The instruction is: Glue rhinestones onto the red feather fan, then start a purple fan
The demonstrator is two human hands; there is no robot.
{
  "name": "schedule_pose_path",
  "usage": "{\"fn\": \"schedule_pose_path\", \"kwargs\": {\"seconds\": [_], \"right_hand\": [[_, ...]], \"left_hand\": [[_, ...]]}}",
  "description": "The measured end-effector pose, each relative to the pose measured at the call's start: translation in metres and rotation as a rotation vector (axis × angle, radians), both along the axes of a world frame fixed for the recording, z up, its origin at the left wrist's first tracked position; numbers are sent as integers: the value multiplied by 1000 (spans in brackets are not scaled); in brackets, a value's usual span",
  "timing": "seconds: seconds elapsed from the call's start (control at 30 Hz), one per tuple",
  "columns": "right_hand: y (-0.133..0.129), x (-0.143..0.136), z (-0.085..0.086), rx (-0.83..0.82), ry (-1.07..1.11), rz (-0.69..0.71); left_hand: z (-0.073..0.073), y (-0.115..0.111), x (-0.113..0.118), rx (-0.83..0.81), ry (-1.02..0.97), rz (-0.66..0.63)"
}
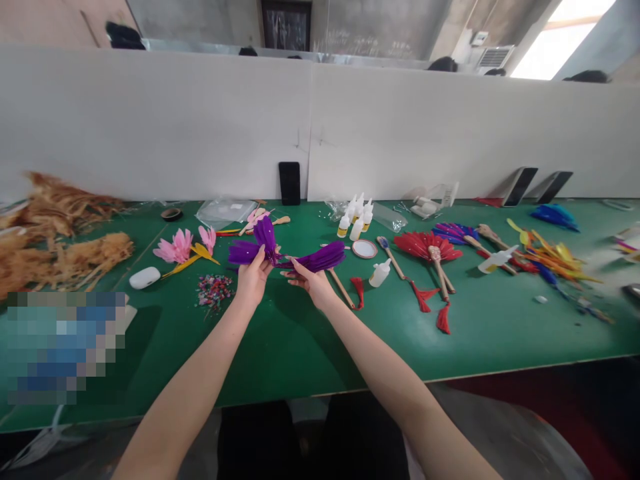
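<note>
My left hand [254, 272] is closed around the base of a bunch of purple feathers [266, 235], which fan up and to the left. Another purple feather bunch [326, 257] points right from my right hand [311, 280], its thumb and fingers pinched on the stem end. Both hands are held just above the green table, close together, their fingertips nearly meeting. Below the right-hand bunch lies a wooden handle [343, 288] with a red tassel [357, 293]; its upper end is hidden. A pile of small coloured beads or sequins [214, 292] sits left of my left wrist.
White glue bottles [356, 217] stand behind, and another bottle [380, 273] is nearer on the right. Red feather fans [429, 247] lie farther right. Pink feathers [175, 245], a white mouse-like object [145, 277] and tan fibres [65, 260] are at left. A white partition [200, 127] closes the back.
</note>
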State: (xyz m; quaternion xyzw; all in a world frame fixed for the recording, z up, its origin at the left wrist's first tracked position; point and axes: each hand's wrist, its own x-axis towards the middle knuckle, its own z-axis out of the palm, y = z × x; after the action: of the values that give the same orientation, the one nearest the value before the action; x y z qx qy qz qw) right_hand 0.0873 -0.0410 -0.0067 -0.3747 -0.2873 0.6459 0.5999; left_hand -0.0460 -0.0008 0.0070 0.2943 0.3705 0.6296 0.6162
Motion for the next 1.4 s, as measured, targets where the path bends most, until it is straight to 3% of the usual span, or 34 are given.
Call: {"fn": "schedule_pose_path", "kwargs": {"seconds": [0.2,0.37,0.57,0.73,0.87,1.07,1.27,1.4], "right_hand": [[3,7,-3,-21,-24,-71],[0,16,8,35,-66,-72],[-2,11,12,103,-123,-49],[0,11,8,115,-138,-52],[1,11,7,97,-125,-45],[3,10,4,54,-99,-41],[4,27,12,20,-71,-37],[3,31,14,17,-84,-5]], "left_hand": [[-3,4,-4,49,120,78],[1,6,-14,140,362,172],[-5,-8,-1,138,577,-50],[-6,-13,4,113,578,-225],[-2,-14,6,134,516,-273],[-1,-12,7,204,481,-125],[12,2,-18,291,450,140],[18,4,-23,324,463,172]]}}
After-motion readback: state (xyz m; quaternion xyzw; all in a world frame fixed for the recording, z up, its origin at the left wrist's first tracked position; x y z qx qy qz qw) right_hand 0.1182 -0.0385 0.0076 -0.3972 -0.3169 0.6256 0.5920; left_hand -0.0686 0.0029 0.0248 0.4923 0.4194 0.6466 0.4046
